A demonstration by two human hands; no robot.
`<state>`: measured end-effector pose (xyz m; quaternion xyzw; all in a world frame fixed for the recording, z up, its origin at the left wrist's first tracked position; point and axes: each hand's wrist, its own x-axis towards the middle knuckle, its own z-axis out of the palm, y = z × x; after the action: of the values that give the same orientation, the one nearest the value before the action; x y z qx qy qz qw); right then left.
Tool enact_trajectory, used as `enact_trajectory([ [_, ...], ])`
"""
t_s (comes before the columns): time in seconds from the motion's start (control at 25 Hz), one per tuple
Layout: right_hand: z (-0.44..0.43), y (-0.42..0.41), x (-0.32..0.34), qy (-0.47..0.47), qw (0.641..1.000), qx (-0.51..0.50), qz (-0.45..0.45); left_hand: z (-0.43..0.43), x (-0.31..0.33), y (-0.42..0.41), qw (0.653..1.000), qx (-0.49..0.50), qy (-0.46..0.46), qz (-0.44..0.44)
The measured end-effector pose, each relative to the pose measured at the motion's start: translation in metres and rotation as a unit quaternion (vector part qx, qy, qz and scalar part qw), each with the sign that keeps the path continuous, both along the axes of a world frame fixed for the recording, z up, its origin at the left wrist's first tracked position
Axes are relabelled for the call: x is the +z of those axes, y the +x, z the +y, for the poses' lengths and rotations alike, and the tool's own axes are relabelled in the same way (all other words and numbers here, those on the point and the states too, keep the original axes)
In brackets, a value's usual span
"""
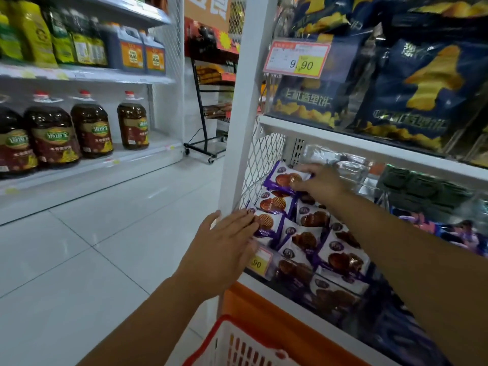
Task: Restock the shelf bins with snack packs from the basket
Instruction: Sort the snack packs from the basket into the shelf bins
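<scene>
Now snack packs (307,239) fill the bin (272,276); right hand (320,184) pinches top pack (285,178), left hand (224,247)'s fingers (237,220) straight.

Bright, even light (edges warped, blurred)

This is a shop: big oil bottles (91,128) stand in rows on white shelves (87,75) at the left, and a price tag (297,59) hangs by blue snack bags (422,93) at the upper right.
</scene>
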<state>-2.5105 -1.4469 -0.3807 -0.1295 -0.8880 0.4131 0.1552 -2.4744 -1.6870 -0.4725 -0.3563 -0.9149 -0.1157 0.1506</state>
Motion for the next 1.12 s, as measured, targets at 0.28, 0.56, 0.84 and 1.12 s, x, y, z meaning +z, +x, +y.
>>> enact_trajectory([
  [0.28, 0.005, -0.006, -0.022, 0.190, 0.980, 0.019, -0.065, 0.004, -0.003, 0.000, 1.000, 0.000, -0.001, -0.022],
  [0.56, -0.042, 0.106, -0.019, 0.145, 0.959, -0.005, 0.244, -0.003, -0.025, 0.055, 0.986, -0.017, 0.164, 0.026],
  [0.84, -0.101, 0.243, -0.229, 0.231, 0.973, 0.020, 0.015, -0.033, -0.152, 0.151, 0.939, 0.019, -0.106, -0.327],
  [1.12, -0.105, 0.286, -0.387, 0.116, 0.869, 0.250, -0.410, -0.057, -0.254, 0.165, 0.809, 0.075, -0.302, -0.499],
])
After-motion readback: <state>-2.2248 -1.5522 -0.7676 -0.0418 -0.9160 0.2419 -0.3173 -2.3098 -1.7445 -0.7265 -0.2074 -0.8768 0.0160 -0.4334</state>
